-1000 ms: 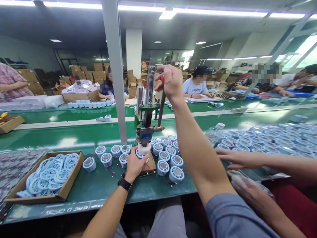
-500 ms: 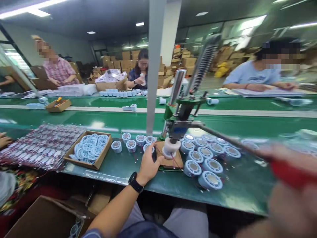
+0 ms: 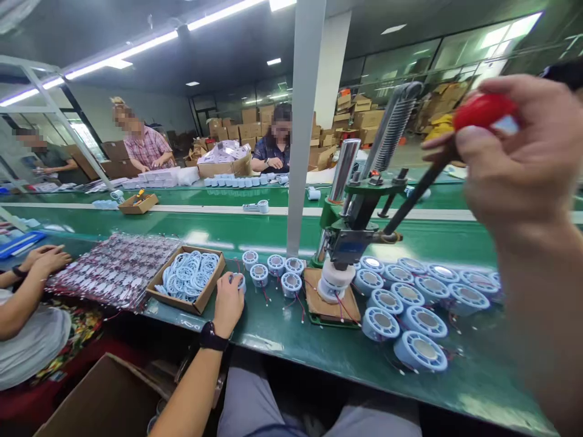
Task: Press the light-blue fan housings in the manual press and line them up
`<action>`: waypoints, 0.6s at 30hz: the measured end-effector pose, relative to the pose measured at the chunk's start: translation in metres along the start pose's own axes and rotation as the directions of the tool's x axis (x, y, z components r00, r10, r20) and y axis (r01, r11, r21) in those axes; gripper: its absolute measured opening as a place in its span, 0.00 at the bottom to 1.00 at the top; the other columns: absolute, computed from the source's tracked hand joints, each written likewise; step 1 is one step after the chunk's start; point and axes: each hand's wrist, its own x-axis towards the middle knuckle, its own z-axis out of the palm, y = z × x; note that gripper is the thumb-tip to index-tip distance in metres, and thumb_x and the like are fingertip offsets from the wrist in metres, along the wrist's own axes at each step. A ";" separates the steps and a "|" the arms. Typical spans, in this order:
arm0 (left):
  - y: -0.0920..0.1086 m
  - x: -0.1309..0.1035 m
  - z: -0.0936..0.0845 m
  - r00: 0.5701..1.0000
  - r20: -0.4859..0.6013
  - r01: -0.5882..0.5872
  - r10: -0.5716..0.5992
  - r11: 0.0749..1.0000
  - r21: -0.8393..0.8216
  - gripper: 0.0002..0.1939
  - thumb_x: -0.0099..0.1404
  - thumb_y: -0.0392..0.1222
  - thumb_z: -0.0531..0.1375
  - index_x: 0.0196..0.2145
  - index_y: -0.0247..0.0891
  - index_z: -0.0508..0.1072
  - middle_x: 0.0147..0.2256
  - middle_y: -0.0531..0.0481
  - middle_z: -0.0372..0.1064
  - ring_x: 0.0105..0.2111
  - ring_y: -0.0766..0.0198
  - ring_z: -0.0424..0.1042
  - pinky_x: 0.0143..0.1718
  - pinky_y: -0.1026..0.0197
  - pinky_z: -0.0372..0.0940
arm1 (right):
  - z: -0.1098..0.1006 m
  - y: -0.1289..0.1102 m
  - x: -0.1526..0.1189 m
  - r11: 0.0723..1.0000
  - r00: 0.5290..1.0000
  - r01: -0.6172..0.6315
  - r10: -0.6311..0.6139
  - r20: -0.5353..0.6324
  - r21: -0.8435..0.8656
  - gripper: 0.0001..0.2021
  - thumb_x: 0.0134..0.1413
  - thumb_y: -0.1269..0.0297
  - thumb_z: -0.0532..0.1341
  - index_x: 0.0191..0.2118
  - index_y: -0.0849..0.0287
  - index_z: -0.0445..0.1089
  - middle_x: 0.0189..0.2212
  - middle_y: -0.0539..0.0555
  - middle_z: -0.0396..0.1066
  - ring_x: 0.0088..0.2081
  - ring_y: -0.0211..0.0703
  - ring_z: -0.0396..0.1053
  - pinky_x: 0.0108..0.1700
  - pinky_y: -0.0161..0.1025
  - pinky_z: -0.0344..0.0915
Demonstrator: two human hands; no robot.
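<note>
A hand-operated bench press on a green worktable. One light-blue housing sits upright beneath the white pressing head of the press, which appears to touch its top; whether this piece is fully pressed cannot be told. The larger group of housings right of the press is probably finished, and the five loose housings to its left probably remain to be done, though both groups look alike from above. The right hand, raised to the right of the press, grasps the red knob of its lever. The left hand, well left of the press, curls around a further housing, largely hidden by the fingers. Each exposed housing is a short cylinder with a slotted top ring around a grey disc; thin, white-tipped leads trail from several. Farther left of the press, a cardboard box holds light-blue rings.
</note>
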 end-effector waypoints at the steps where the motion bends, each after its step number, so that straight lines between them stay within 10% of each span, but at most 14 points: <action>1: 0.000 -0.002 -0.002 1.000 0.001 0.007 -0.007 1.000 -0.007 0.18 0.63 0.31 0.57 0.51 0.36 0.71 0.52 0.36 0.63 0.53 0.46 0.66 0.54 0.42 0.65 | 0.006 0.006 0.005 1.000 1.000 -0.009 0.009 0.017 0.000 0.20 0.64 0.71 0.55 0.60 0.62 0.63 0.58 0.62 0.59 0.59 0.50 0.64 0.59 0.54 0.66; 4: -0.013 0.006 -0.018 1.000 0.011 -0.018 0.018 1.000 -0.008 0.20 0.66 0.37 0.56 0.56 0.36 0.66 0.55 0.36 0.62 0.54 0.51 0.67 0.55 0.49 0.66 | 0.026 0.018 -0.038 1.000 0.998 0.004 -0.002 -0.066 0.030 0.22 0.62 0.71 0.55 0.61 0.55 0.62 0.64 0.57 0.54 0.63 0.47 0.60 0.62 0.51 0.62; 8: -0.055 0.050 -0.057 0.995 0.066 -0.082 0.076 0.991 0.103 0.19 0.65 0.30 0.46 0.49 0.33 0.71 0.47 0.38 0.70 0.51 0.52 0.70 0.57 0.47 0.63 | 0.064 0.025 -0.169 0.987 0.928 -0.161 0.145 -0.343 -0.019 0.25 0.60 0.65 0.57 0.63 0.55 0.58 0.57 0.59 0.61 0.59 0.48 0.63 0.59 0.53 0.64; 11: -0.082 0.085 -0.075 0.982 0.149 -0.134 0.115 0.983 0.124 0.18 0.56 0.28 0.48 0.38 0.34 0.74 0.33 0.43 0.71 0.39 0.50 0.74 0.50 0.43 0.66 | 0.101 0.037 -0.238 0.905 0.885 -0.417 0.382 -0.265 -0.088 0.34 0.54 0.60 0.61 0.65 0.62 0.52 0.59 0.66 0.59 0.60 0.52 0.63 0.60 0.52 0.64; 18: -0.102 0.110 -0.070 0.941 0.295 -0.250 0.167 0.928 0.275 0.05 0.53 0.37 0.55 0.29 0.39 0.69 0.25 0.48 0.69 0.30 0.50 0.74 0.39 0.52 0.69 | 0.136 0.058 -0.253 0.760 0.746 -0.649 0.629 -0.219 -0.024 0.39 0.52 0.62 0.62 0.67 0.61 0.47 0.60 0.64 0.61 0.61 0.50 0.63 0.63 0.50 0.61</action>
